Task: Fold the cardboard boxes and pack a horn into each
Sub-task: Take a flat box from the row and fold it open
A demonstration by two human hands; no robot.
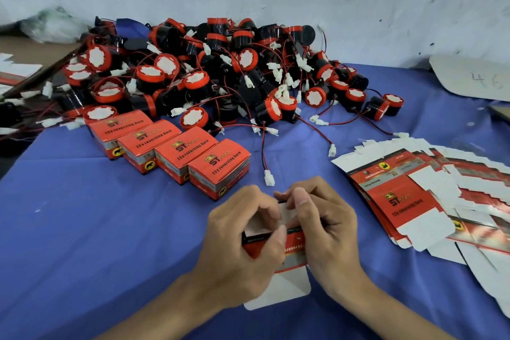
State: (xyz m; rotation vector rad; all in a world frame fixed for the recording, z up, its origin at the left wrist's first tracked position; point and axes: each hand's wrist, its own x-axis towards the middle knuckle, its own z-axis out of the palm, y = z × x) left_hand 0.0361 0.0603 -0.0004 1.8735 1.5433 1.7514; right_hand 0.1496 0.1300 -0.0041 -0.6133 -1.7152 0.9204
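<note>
left hand (242, 232): I pinch box (295, 246), steadying it
right hand (325, 229): curled on box, to fold it
horns (220, 72): piled within reach

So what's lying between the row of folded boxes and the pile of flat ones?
A white plug on a red-and-black wire, lying on the blue cloth; the head view shows it.

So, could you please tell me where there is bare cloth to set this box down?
The widest bare patch of blue cloth lies left of the left hand, in front of the row of four closed boxes. A narrower strip runs between the right hand and the flat box blanks. The horn pile behind is crowded, its wires trailing forward.
</note>
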